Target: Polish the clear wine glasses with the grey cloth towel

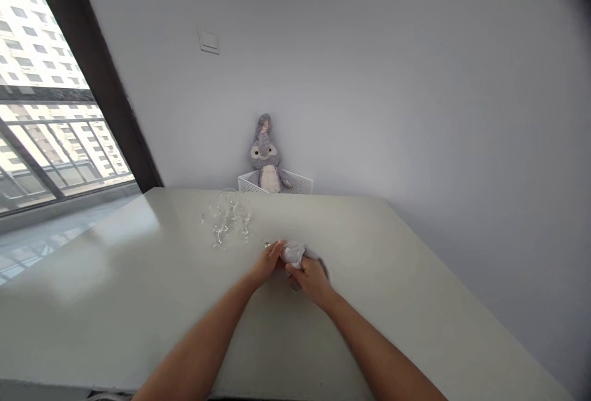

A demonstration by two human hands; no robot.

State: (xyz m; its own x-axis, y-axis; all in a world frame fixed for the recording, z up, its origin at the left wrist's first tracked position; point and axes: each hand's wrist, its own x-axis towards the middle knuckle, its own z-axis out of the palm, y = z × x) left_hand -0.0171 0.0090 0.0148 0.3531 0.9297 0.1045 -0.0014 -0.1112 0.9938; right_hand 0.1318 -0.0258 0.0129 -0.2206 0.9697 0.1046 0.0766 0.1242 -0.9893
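Note:
Above the middle of the table, my left hand (268,263) is closed around a clear stemmed glass (290,253), tipped on its side with its bowl to the right. A bit of its foot or stem shows left of my fingers. My right hand (314,281) grips a grey cloth (318,257) and presses it at the mouth of the glass. Part of the cloth hangs below, between my hands. My fingers hide some of the glass and cloth. Farther off to the left stand several clear stemmed glasses (246,228) in a group.
The pale table (392,302) runs back to a plain wall. At its far edge sits a grey plush toy (265,161) in a white perforated basket (302,185). To the left is a window (60,111) with a railing outside. A dark cable shows at the near edge.

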